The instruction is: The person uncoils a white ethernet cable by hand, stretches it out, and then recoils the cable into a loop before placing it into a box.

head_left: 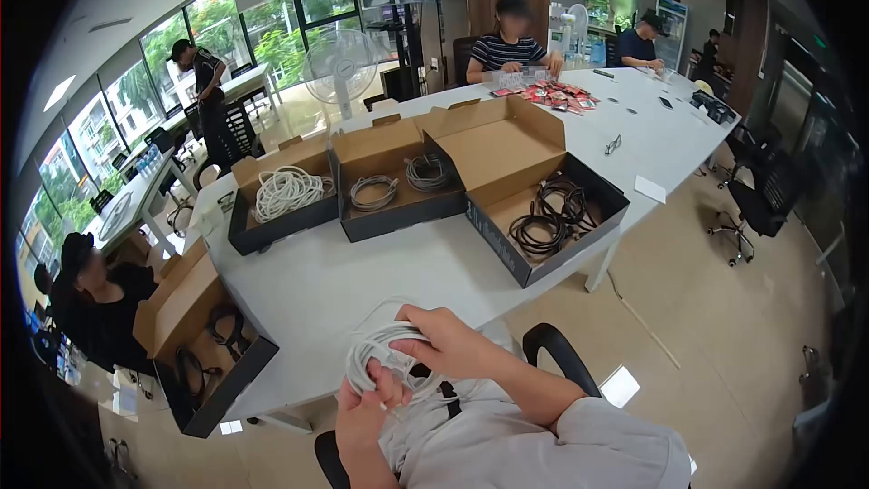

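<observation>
A coiled white cable (369, 344) is held over my lap, close to the table's near edge. My left hand (373, 396) grips the lower side of the coil, its fingers curled through the loops. On the upper right side, my right hand (433, 341) is closed round the strands. Beyond my hands stands an open box with white cable coils (288, 192). Beside it, another box holds grey cable coils (374, 192), and a third has black cables (552, 217). An open box at the left contains dark cables (210, 350).
The boxes stand on a white table (389, 267). Farther along it lie a pile of red packets (552, 95), a white card (650, 188) and a small cable (614, 144). A person in a striped shirt (509, 52) sits across. A chair armrest (559, 353) is beside me.
</observation>
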A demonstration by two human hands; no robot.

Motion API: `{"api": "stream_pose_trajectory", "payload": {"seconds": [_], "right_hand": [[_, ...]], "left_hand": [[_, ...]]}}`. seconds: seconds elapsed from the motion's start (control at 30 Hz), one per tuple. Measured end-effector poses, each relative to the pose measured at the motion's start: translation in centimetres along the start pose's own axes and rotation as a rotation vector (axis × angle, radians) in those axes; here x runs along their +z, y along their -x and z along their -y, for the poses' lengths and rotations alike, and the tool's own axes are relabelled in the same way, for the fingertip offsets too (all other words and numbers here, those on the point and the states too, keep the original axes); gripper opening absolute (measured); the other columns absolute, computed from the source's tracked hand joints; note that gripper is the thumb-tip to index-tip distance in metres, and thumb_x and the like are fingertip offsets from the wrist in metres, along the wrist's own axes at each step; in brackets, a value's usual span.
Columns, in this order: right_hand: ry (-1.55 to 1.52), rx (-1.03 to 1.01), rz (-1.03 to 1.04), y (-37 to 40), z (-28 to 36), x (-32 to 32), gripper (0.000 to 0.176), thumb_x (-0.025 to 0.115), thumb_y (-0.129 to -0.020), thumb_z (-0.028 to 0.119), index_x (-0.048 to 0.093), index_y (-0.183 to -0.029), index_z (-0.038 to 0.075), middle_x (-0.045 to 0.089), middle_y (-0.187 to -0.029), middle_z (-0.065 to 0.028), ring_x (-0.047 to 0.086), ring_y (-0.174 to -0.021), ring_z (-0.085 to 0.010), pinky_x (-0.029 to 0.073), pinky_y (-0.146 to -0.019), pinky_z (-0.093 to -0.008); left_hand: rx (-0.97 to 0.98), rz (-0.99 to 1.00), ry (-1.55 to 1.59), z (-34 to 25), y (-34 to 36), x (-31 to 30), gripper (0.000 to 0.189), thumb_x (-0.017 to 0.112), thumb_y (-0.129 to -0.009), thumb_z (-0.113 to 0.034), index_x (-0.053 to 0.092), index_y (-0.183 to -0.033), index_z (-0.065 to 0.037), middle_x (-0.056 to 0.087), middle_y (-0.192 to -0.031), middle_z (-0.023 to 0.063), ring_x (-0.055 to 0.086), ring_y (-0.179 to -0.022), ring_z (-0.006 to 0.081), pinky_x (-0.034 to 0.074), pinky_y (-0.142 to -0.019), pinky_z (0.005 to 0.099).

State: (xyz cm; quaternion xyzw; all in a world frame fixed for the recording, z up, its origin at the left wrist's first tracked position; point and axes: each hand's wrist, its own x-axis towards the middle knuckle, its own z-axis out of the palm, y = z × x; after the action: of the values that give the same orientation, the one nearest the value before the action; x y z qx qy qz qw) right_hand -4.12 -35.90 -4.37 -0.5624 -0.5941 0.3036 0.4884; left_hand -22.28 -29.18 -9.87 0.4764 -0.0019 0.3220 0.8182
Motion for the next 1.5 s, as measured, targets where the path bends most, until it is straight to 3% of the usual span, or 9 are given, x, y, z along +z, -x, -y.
{"api": "stream_pose_trajectory", "payload": {"seconds": [0.17, 0.33, 0.47, 0.67, 0.87, 0.97, 1.07, 1.27, 1.5], "right_hand": [[0.014, -0.046, -0.052, 0.1, 0.0, 0.2, 0.014, 0.064, -0.088, 0.006, 0.054, -0.096, -0.001, 0.062, -0.070, -0.0161, 0.060, -0.060, -0.0240, 0.044, -0.056, -0.0314], [-0.022, -0.098, -0.070, 0.0, -0.8, 1.0, 0.012, 0.063, -0.087, 0.004, 0.055, -0.096, -0.001, 0.064, -0.071, -0.0126, 0.060, -0.061, -0.0160, 0.045, -0.057, -0.0279], [-0.058, -0.062, -0.007, -0.2, -1.0, 1.1, 0.013, 0.064, -0.086, 0.004, 0.057, -0.096, -0.001, 0.066, -0.074, -0.0115, 0.062, -0.065, -0.0134, 0.046, -0.059, -0.0272], [-0.093, -0.014, 0.014, -0.3, -1.1, 0.8, 0.008, 0.063, -0.089, 0.004, 0.055, -0.090, 0.000, 0.063, -0.074, -0.0022, 0.053, -0.070, -0.0049, 0.042, -0.061, -0.0217], [-0.457, 0.104, 0.011, -0.1, -1.4, -0.4, 0.007, 0.060, -0.092, 0.005, 0.054, -0.092, 0.001, 0.055, -0.070, 0.0021, 0.044, -0.057, -0.0020, 0.036, -0.050, -0.0203], [-0.656, 0.128, 0.001, 0.1, -1.7, -0.9, 0.008, 0.059, -0.093, 0.006, 0.052, -0.093, 0.002, 0.047, -0.067, 0.0049, 0.035, -0.051, 0.0003, 0.027, -0.044, -0.0193], [-0.624, 0.098, -0.030, 0.2, -1.7, -0.7, 0.009, 0.059, -0.093, 0.006, 0.051, -0.093, 0.003, 0.045, -0.067, 0.0054, 0.031, -0.050, 0.0013, 0.023, -0.042, -0.0192], [-0.550, 0.084, -0.048, 0.3, -1.9, -1.2, 0.009, 0.060, -0.092, 0.005, 0.052, -0.093, 0.002, 0.048, -0.070, 0.0053, 0.033, -0.053, 0.0016, 0.024, -0.044, -0.0183], [-0.349, 0.092, -0.112, -0.1, -1.5, -1.1, 0.007, 0.059, -0.092, 0.002, 0.053, -0.094, -0.001, 0.054, -0.074, 0.0034, 0.041, -0.062, 0.0006, 0.031, -0.051, -0.0175]], "left_hand": [[0.014, -0.329, -0.224, 1.5, -0.6, 0.2, 0.036, 0.075, -0.085, -0.028, 0.052, -0.098, -0.005, 0.051, -0.072, -0.0003, 0.054, -0.063, 0.0143, 0.049, -0.065, 0.0333], [0.068, -0.540, -0.515, 2.4, -2.1, -0.2, 0.013, 0.069, -0.082, -0.006, 0.064, -0.091, 0.002, 0.066, -0.078, 0.0061, 0.062, -0.067, 0.0136, 0.049, -0.061, 0.0265], [0.024, -0.493, -0.667, 2.6, -2.1, -1.4, 0.010, 0.065, -0.087, -0.007, 0.065, -0.094, 0.001, 0.065, -0.075, 0.0040, 0.060, -0.067, 0.0103, 0.047, -0.061, 0.0259], [-0.124, -0.304, -0.238, 2.7, -1.6, -3.3, 0.015, 0.068, -0.089, -0.014, 0.068, -0.096, -0.001, 0.070, -0.088, 0.0067, 0.064, -0.075, 0.0134, 0.051, -0.068, 0.0280], [-0.038, -0.107, -0.162, 1.2, -1.5, -3.2, 0.057, 0.077, -0.082, -0.035, 0.057, -0.124, -0.001, 0.065, -0.114, 0.0094, 0.062, -0.107, 0.0174, 0.049, -0.089, 0.0326], [0.072, -0.069, -0.219, 0.4, -1.6, -2.6, 0.059, 0.076, -0.083, -0.030, 0.054, -0.130, -0.001, 0.063, -0.121, 0.0119, 0.057, -0.113, 0.0190, 0.042, -0.101, 0.0353], [0.102, -0.197, -0.629, 0.5, -1.9, -3.5, 0.062, 0.079, -0.079, -0.032, 0.056, -0.126, 0.000, 0.063, -0.120, 0.0140, 0.059, -0.112, 0.0226, 0.042, -0.100, 0.0370], [0.354, -0.407, -1.378, -0.2, -1.6, -2.2, 0.046, 0.080, -0.073, -0.028, 0.065, -0.107, 0.000, 0.064, -0.096, 0.0127, 0.063, -0.090, 0.0241, 0.050, -0.083, 0.0339], [0.354, -0.414, -1.676, -0.9, -2.9, -2.1, 0.033, 0.080, -0.073, -0.031, 0.060, -0.071, -0.005, 0.055, -0.057, 0.0023, 0.057, -0.060, 0.0209, 0.040, -0.052, 0.0319]]}}
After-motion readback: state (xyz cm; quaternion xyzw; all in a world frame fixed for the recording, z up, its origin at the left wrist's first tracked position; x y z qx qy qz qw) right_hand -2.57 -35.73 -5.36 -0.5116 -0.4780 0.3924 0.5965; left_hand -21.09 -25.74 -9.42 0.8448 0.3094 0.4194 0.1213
